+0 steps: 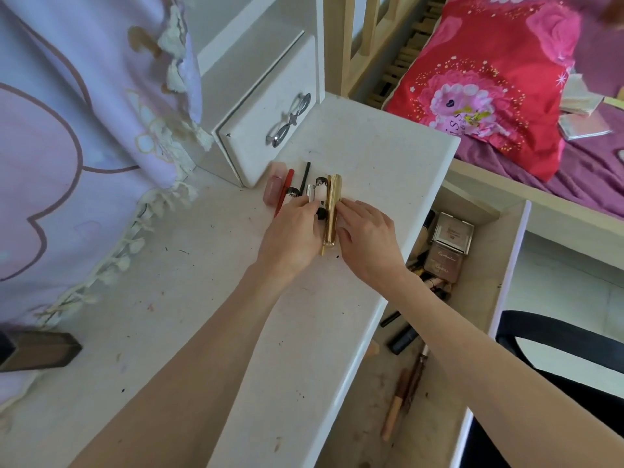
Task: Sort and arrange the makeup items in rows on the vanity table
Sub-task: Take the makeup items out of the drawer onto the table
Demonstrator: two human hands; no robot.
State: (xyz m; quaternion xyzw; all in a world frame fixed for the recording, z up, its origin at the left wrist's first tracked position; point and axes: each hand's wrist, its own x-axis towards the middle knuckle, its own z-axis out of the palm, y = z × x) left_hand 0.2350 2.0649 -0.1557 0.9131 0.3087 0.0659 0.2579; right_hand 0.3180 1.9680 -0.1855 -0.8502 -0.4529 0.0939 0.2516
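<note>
Our left grip (297, 231) pinched a white-and-black tube (320, 195); our right grip (366, 238) pressed straight fingers against the glossy gold tube (332, 211). Both tubes lay in the makeup row on the speckled white tabletop (381, 153), beside a pink bottle (273, 190).

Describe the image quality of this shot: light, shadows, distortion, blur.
Head view: soft, even daylight, faint shadows under both hands, left hand and right hand; wide-angle bending curves the vanity table edge; the centre row with the gold tube is sharp, while the brown block at the edge is blurred.
</note>
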